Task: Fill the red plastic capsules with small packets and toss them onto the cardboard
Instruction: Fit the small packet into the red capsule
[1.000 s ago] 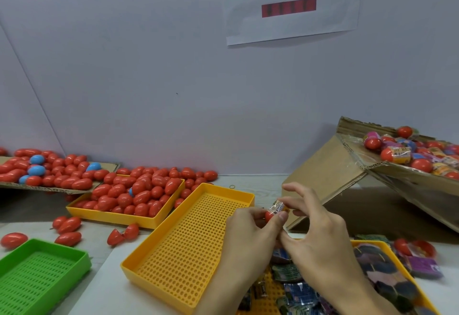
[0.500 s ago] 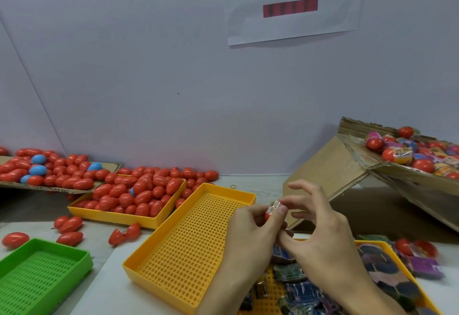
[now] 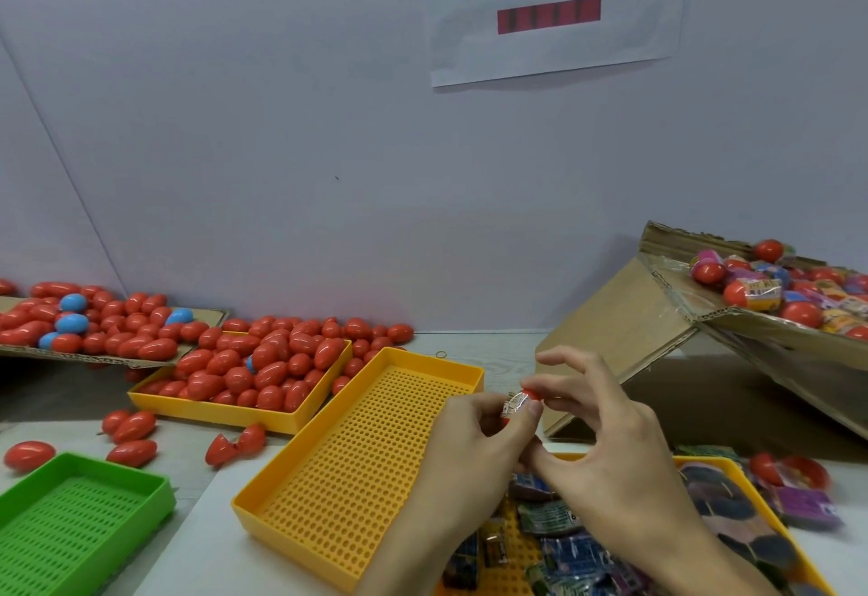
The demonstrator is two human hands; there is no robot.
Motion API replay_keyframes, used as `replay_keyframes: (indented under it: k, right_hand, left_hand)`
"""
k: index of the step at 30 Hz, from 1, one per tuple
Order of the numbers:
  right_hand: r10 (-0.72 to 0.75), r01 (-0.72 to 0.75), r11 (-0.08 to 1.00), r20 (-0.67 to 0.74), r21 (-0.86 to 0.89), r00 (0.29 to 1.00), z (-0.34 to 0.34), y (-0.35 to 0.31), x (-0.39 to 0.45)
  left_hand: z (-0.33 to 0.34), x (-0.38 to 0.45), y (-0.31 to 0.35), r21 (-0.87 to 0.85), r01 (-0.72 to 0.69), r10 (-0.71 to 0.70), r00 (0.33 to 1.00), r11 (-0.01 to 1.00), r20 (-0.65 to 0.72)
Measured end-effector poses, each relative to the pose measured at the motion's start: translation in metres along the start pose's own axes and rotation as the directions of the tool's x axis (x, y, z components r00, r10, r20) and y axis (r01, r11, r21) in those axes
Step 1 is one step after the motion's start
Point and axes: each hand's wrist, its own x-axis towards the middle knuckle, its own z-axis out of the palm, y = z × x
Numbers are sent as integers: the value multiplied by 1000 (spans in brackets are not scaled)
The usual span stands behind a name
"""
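Both hands pinched one red capsule (image 3: 530, 396) between them, left hand (image 3: 474, 436) and right hand (image 3: 606, 445) equally near, the cardboard (image 3: 117, 358) of filled capsules lying far toward the bench's left edge.

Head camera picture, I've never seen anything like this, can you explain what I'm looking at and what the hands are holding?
This is one view from a camera worn on a person's head, looking down at a table. The left hand and right hand together pinch a red capsule with a small shiny packet at its opening. In front lies an empty yellow tray; behind it, another yellow tray heaped with red capsules. A green tray sits left, loose packets lie below the hands, and a tilted cardboard box stands right.
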Motion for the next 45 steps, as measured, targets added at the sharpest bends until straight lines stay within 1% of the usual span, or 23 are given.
replay_keyframes:
  k: [3,5,6,7,9,11,14,17,21,23,26,27,29,32,33,35,37,38,39,41,43,45]
  right_hand:
    - [-8,8,1000,-11,-1,1000,-1,0,0]
    - [-18,18,1000,-4,-9,1000,-1,-1,0]
    - [-22,22,1000,0,-10,1000,-1,-1,0]
    - [-25,25,1000,0,-4,1000,-1,-1,0]
    - [-21,21,1000,-4,22,1000,-2,0,0]
    - [-19,19,998,0,57,1000,-2,0,0]
    - [14,-16,985,10,172,1000,-2,0,0]
    - [60,-56,947,-3,315,998,0,2,0]
    - [77,-73,924,4,376,997,3,1,1]
    - [85,-80,917,4,392,996,3,1,2]
    - [98,-88,919,-6,384,995,0,-2,3]
    - [107,-95,927,-13,363,994,-1,-3,3]
    - [124,-111,954,-28,279,992,-2,-4,2]
    - [138,-134,985,-29,111,990,-3,-3,1]
    - [126,-124,990,-24,64,992,-3,-4,2]
    - [108,-108,994,-4,14,994,-3,-7,2]
    - [106,-107,994,18,16,994,-4,-9,1]
    - [122,-123,991,21,59,992,-4,-10,1]
    - [155,-155,978,13,137,988,-5,-9,1]
    - [249,-230,921,-19,313,968,-8,-6,2]
    - [325,-281,880,-54,383,944,-11,-2,4]
    - [372,-325,865,-53,383,927,-12,0,5]
  left_hand:
    - [1,0,0,-50,24,-23,1000,998,11]
    - [3,-1,1,-138,82,-84,996,987,-9]
    - [3,-2,2,-210,129,-132,991,969,0]
    - [4,-2,4,-300,182,-183,983,936,25]
    - [6,-3,8,-470,276,-264,960,839,94]
    - [6,-4,12,-579,324,-297,944,748,143]
    - [7,-5,16,-655,333,-296,940,678,171]
    - [10,-5,17,-717,313,-321,938,622,131]
    - [12,-4,15,-743,287,-345,935,605,81]
    - [11,-3,14,-760,293,-360,929,581,83]
    - [10,-3,14,-797,315,-376,919,516,120]
    - [10,-3,14,-789,325,-380,916,521,127]
    - [11,-2,12,-714,344,-401,911,610,96]
    - [9,0,8,-539,325,-396,918,777,-17]
    - [7,0,7,-492,312,-376,926,813,-35]
    - [6,0,7,-456,299,-346,938,838,-21]
    - [5,0,8,-500,306,-355,935,810,-4]
    - [4,-1,9,-542,315,-371,929,779,7]
    - [4,-1,9,-590,327,-390,920,738,22]
    - [1,0,8,-677,344,-443,896,650,30]
    - [-5,0,8,-741,308,-484,875,596,-26]
    - [-14,2,9,-775,225,-516,844,591,-148]
